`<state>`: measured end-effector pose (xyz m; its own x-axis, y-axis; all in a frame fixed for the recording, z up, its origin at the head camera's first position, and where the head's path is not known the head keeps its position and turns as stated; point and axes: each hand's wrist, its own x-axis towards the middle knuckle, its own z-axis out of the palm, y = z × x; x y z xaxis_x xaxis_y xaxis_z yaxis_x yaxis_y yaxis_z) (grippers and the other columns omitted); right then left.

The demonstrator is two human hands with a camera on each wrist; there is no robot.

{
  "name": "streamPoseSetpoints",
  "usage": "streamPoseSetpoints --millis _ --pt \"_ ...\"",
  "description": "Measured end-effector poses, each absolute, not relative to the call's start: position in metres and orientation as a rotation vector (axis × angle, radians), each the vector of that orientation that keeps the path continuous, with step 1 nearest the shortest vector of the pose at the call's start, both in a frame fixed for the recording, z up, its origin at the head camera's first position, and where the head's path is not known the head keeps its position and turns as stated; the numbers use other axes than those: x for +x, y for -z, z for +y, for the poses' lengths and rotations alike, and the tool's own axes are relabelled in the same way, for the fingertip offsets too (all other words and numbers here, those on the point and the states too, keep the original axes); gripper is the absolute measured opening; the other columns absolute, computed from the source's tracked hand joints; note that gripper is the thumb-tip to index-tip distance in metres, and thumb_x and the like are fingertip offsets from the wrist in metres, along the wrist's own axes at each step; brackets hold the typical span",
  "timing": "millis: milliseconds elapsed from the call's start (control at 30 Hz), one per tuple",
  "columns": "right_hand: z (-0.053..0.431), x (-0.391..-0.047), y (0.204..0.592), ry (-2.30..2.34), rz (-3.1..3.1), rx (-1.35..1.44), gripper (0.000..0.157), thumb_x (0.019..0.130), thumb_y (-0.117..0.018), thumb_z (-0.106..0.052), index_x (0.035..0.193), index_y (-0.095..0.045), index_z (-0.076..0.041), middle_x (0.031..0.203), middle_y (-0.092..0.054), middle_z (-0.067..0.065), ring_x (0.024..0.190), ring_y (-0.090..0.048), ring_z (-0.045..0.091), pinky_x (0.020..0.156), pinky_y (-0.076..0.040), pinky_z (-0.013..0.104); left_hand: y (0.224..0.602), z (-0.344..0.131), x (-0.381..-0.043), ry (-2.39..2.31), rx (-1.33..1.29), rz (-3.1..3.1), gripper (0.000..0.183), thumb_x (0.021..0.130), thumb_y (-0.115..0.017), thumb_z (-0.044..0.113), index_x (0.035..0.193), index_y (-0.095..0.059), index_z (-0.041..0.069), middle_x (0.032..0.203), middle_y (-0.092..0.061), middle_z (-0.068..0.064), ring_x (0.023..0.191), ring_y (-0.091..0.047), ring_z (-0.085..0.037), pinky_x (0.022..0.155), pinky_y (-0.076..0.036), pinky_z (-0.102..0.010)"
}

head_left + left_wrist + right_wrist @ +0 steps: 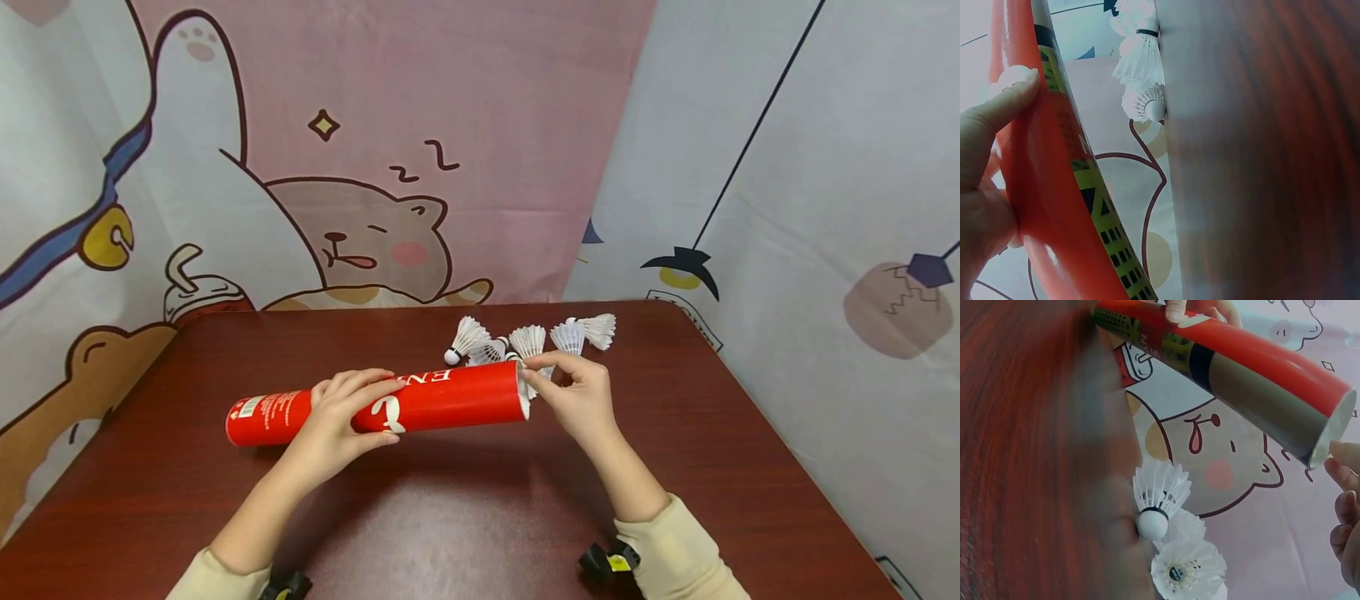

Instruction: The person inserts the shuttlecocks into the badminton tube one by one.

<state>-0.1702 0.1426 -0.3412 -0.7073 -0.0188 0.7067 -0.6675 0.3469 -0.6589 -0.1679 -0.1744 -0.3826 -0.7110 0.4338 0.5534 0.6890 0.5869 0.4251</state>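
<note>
A red shuttlecock tube (450, 400) with white lettering slants above the table, its right end raised. My left hand (337, 417) grips it around the middle, thumb on the near side and fingers over the top. At the open right end, the thumb and forefinger of my right hand (573, 396) are at the mouth's rim; whether they pinch something there I cannot tell. The right wrist view shows a fingertip at the pale mouth of the tube (1266, 394). White shuttlecocks (527, 340) lie just behind that end, partly hidden by the tube and hand.
Several shuttlecocks cluster near the far edge of the dark red-brown table (465, 517), one shuttlecock (468, 336) at the left of the group. Behind the table hangs a printed cloth (510, 167) with cartoon animals.
</note>
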Motion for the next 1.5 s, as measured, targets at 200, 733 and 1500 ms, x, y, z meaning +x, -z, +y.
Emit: streamPoseSetpoints --millis 200,733,1500 --pt "0.156 -0.177 0.341 -1.407 -2.005 0.5 0.015 0.071 -0.076 0.013 0.085 -0.072 0.008 0.055 -0.052 0.009 0.048 -0.037 0.01 0.043 -0.029 0.021 0.383 -0.175 -0.168 0.897 -0.898 -2.427 0.072 0.064 -0.09 0.019 0.129 -0.06 0.025 0.129 -0.053 -0.003 0.117 -0.042 -0.02 0.09 -0.022 -0.051" --pt "0.195 -0.222 0.396 -1.428 -2.065 0.235 0.017 0.077 -0.08 -0.003 0.093 -0.074 0.001 0.081 -0.07 0.014 0.058 -0.049 0.007 0.049 -0.035 0.016 0.384 -0.174 -0.169 0.891 -0.9 -2.415 0.073 0.064 -0.09 0.019 0.13 -0.06 0.026 0.13 -0.053 -0.001 0.117 -0.043 -0.02 0.089 -0.023 -0.051" --pt "0.199 -0.244 0.427 -1.162 -2.376 -0.042 0.025 0.075 -0.082 -0.027 0.094 -0.076 -0.011 0.084 -0.067 0.005 0.067 -0.056 0.022 0.056 -0.038 0.034 0.381 -0.174 -0.167 0.908 -0.901 -2.415 0.072 0.064 -0.09 0.019 0.13 -0.06 0.024 0.13 -0.053 -0.002 0.117 -0.043 -0.02 0.09 -0.023 -0.051"
